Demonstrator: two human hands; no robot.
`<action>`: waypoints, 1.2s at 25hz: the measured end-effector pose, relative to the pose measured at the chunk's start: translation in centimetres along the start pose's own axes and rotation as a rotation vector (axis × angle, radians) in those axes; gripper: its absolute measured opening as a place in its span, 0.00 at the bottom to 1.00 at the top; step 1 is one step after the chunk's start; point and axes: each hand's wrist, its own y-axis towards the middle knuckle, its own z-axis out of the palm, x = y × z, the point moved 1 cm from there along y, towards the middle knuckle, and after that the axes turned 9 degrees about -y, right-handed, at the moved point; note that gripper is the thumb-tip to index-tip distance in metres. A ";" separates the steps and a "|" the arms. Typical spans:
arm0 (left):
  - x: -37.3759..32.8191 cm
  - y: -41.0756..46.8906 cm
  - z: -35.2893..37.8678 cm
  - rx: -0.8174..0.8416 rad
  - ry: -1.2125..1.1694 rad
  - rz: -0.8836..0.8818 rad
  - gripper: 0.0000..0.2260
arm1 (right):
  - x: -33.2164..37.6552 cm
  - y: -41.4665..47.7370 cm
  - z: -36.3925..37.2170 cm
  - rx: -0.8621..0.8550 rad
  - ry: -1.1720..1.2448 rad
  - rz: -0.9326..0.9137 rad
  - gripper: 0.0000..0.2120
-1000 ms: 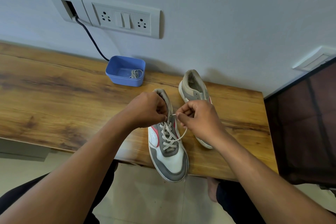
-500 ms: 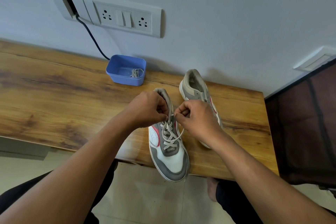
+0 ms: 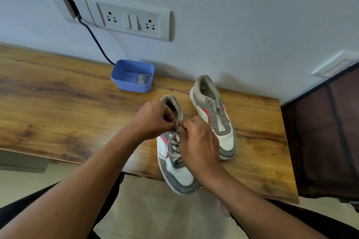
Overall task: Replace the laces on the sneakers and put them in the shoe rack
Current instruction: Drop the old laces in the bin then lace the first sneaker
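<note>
While the left hand and the right hand each pinch an end of the grey lace at the top eyelets of the near sneaker, that lace already criss-crosses the tongue, so I judge this shoe nearly laced, with only the tying left. The far sneaker stands just beside it on the table with bare eyelets, and a coiled lace waits in the blue tub. That second lacing and the move to a shoe rack, which I cannot pick out, are yet to do.
</note>
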 end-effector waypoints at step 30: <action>-0.5 -0.5 0.3 -0.040 -0.082 -0.010 0.02 | -1.8 1.8 -0.3 0.096 0.231 0.067 0.05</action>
